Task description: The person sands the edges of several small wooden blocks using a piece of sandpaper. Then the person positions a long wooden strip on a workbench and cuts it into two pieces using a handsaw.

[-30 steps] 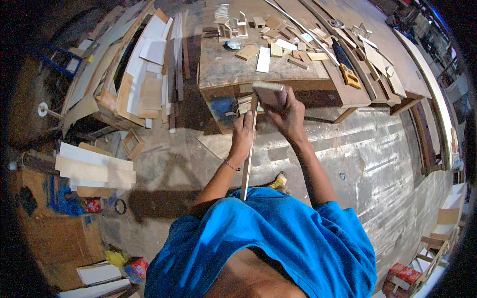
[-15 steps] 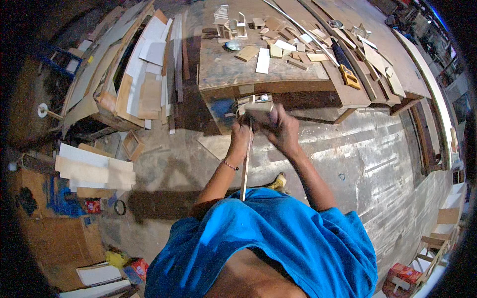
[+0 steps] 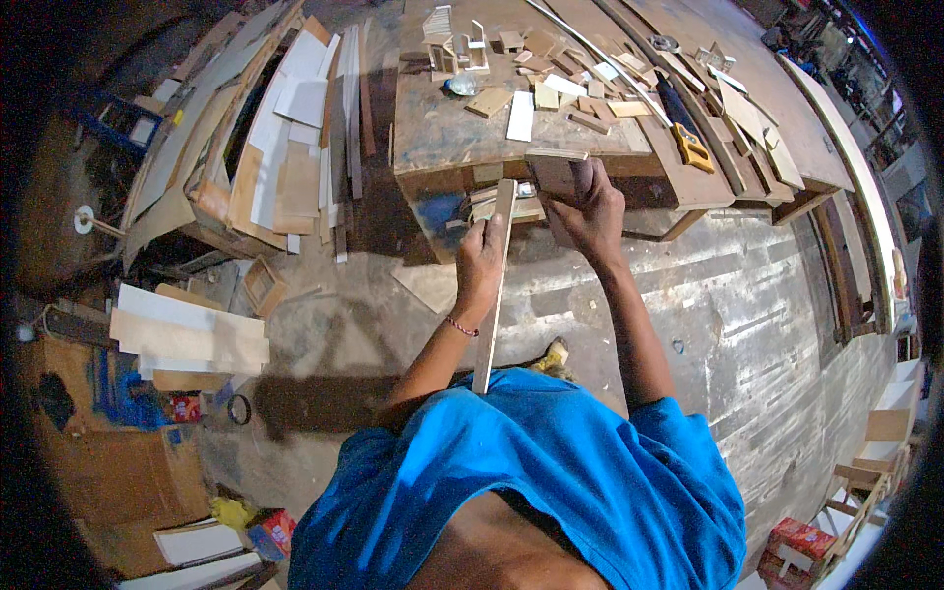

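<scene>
My left hand (image 3: 479, 264) is closed round a thin pale wooden strip (image 3: 496, 295), which runs from my blue shirt up past my fingers. The strip's lower end rests against the shirt at my belly. To its right, my right hand (image 3: 592, 214) grips a sanding block (image 3: 559, 177), a flat block with a dull dark face and a pale top edge. Block and strip are apart, with a gap between them. Both hands are held in front of the workbench's near edge.
On the workbench (image 3: 433, 138) lie small wood offcuts (image 3: 489, 102), a yellow-handled handsaw (image 3: 692, 147), long strips and a small wooden model (image 3: 457, 54). Boards (image 3: 295, 177) lean at the left. Wood pieces sit on a shelf under the bench top. A red box (image 3: 795, 551) stands at the lower right.
The sanding block has moved from over the strip up and to the right, away from it. The strip has turned, showing a broader face, and my left hand sits slightly lower on it.
</scene>
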`<state>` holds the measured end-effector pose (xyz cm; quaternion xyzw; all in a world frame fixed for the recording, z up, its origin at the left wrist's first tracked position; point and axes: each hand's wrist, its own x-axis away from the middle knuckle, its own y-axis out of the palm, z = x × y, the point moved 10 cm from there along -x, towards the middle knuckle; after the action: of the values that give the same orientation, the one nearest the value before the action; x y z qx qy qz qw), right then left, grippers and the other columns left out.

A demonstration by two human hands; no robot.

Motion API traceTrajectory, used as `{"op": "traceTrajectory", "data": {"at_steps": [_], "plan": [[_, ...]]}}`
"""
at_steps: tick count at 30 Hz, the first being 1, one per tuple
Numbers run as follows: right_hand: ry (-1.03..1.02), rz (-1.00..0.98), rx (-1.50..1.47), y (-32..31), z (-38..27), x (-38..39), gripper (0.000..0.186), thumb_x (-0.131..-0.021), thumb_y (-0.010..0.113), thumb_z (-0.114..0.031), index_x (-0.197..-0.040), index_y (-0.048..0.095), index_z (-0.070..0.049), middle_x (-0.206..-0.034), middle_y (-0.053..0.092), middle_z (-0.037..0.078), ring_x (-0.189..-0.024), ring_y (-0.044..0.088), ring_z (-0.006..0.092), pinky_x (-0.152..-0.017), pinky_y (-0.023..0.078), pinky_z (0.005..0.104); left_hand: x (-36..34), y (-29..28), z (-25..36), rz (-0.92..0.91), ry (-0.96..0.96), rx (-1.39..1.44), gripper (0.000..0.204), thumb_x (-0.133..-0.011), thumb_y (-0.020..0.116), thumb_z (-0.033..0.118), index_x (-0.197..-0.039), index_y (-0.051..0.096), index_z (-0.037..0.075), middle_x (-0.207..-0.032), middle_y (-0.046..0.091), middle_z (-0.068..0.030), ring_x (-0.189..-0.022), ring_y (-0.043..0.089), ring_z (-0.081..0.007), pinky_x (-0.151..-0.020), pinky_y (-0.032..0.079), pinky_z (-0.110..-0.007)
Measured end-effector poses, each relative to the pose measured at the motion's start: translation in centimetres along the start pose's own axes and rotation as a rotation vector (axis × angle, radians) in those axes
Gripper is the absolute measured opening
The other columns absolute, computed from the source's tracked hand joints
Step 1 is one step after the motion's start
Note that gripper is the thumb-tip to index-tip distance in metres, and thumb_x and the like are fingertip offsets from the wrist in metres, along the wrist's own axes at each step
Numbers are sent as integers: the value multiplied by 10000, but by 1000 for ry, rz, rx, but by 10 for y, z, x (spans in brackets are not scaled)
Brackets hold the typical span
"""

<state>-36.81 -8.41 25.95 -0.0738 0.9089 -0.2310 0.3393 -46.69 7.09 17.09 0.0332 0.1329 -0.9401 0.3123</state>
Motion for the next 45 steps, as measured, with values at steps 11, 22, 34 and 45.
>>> {"op": "traceTrajectory", "data": {"at_steps": [11, 22, 34, 45], "plan": [[-42, -222, 136, 23, -25, 59, 376, -639, 726, -191, -850, 442, -63, -659, 559, 191, -643, 565, 385, -516, 440, 404, 4, -11, 17, 127, 210, -131, 154, -849, 462, 98, -787, 513, -33, -682, 509, -222, -630, 519, -290, -583, 387, -365], [-18, -253, 255, 30, -20, 52, 383, -637, 727, -215, -857, 448, -72, -665, 571, 169, -654, 579, 366, -527, 452, 411, 10, -12, 17, 130, 234, -146, 132, -804, 423, 56, -792, 529, -22, -660, 550, -167, -641, 552, -324, -591, 414, -375], [35, -58, 244, 1, -12, 15, 346, -682, 698, -236, -884, 463, -82, -683, 593, 163, -653, 590, 349, -524, 455, 407, 12, 14, 10, 43, 172, -211, 264, -864, 484, 194, -745, 531, -37, -629, 502, -253, -609, 510, -409, -525, 380, -417], [-6, -130, 183, 9, -7, 20, 412, -637, 686, -162, -956, 437, -89, -688, 578, 168, -653, 574, 369, -532, 434, 429, 2, 17, 7, -5, 48, -95, 270, -864, 452, 171, -676, 456, -24, -576, 449, -194, -538, 450, -319, -529, 354, -388]]}}
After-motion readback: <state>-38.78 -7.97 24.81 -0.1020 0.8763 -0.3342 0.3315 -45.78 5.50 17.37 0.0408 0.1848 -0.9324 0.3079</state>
